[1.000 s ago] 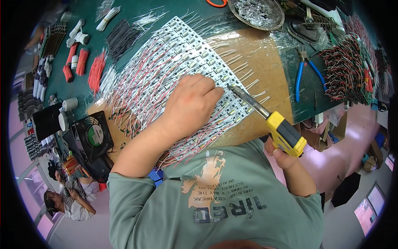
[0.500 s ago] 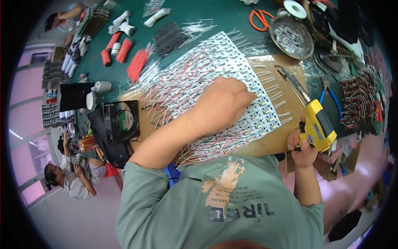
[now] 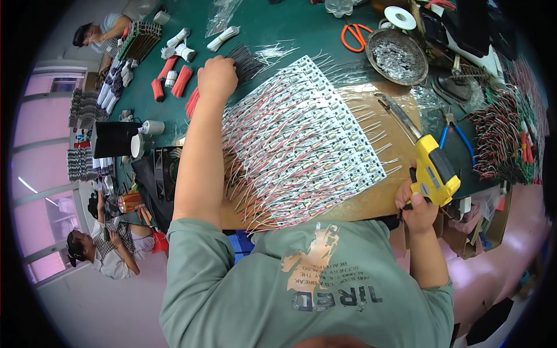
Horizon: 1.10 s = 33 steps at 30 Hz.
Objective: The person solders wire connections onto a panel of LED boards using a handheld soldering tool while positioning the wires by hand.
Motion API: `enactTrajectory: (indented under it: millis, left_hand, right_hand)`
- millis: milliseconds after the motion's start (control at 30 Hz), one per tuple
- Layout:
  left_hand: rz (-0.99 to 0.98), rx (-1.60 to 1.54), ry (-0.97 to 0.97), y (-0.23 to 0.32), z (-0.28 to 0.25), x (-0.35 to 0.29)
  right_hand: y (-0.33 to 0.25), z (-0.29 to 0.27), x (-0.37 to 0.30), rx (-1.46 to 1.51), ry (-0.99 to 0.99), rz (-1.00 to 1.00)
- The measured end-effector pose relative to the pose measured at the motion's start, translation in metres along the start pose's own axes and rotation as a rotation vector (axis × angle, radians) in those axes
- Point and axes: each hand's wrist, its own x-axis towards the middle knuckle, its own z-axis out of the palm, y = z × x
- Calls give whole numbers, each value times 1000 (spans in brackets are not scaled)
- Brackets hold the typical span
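My left hand [image 3: 218, 78] reaches to the far left over the loose wires, its fingers curled; whatever they hold, if anything, is hidden. Beside its fingers lies a pile of black wires [image 3: 246, 62], and red wires [image 3: 192, 104] poke out next to its wrist. At the right, my right hand [image 3: 419, 210] grips the handle of a yellow soldering gun [image 3: 436, 171], whose metal tip points away from me. Between my arms a panel of white circuit boards [image 3: 325, 124] lies tilted on a brown board [image 3: 400, 113], with red and white wires [image 3: 261, 180] along its left side.
Beyond the panel are orange-handled scissors [image 3: 355, 37] and a metal bowl [image 3: 398, 57] of silvery bits. Blue-handled pliers [image 3: 456, 136] and bundled wired boards [image 3: 503, 136] lie right. A black fan [image 3: 167, 173] stands left. Two other people sit at the far left.
My left hand has moved from above the circuit board panel, away and to the left, to the loose wires. My right hand still holds the soldering gun, nearly in place.
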Motion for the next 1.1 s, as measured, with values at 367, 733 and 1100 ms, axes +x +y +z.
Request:
enactTrajectory:
  millis: [367,733,1100]
  left_hand:
    - [1,-39,234,-2,-4,-7]
    - [292,-230,232,48,-87,-39]
    - [407,-360,239,77,-123,-64]
  right_hand:
    - [6,-9,-2,59,-94,-75]
    - [4,-11,1,57,-121,-68]
    - [10,-12,-4,-108,-21,-18]
